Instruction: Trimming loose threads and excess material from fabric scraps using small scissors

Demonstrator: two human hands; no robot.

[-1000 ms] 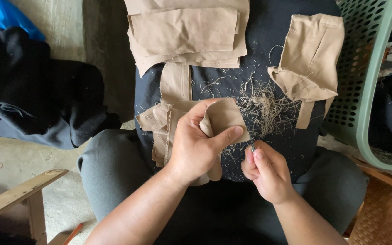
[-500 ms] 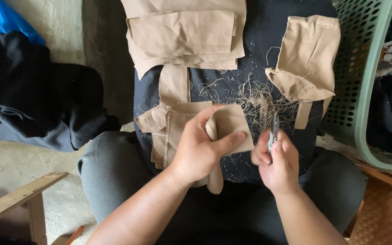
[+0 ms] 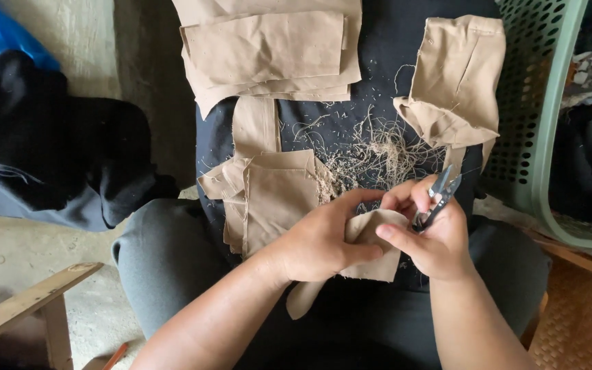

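I see both hands at the lower centre of the frame, over a dark cloth (image 3: 371, 82) spread on the lap. The left hand (image 3: 320, 240) is closed on a small tan fabric piece (image 3: 378, 264), fingers wrapped over its top edge. The right hand (image 3: 433, 236) touches the same piece with its forefinger and grips a pair of thread snips (image 3: 440, 195), blades pointing up and right; I think the blades stand slightly apart, though they are small here. Just above the hands lies a tuft of loose threads (image 3: 378, 151). A stack of tan pieces (image 3: 268, 51) sits at upper centre, another folded tan piece (image 3: 457, 82) at upper right, and more at centre left. A green plastic basket (image 3: 549, 137) fills the right edge.
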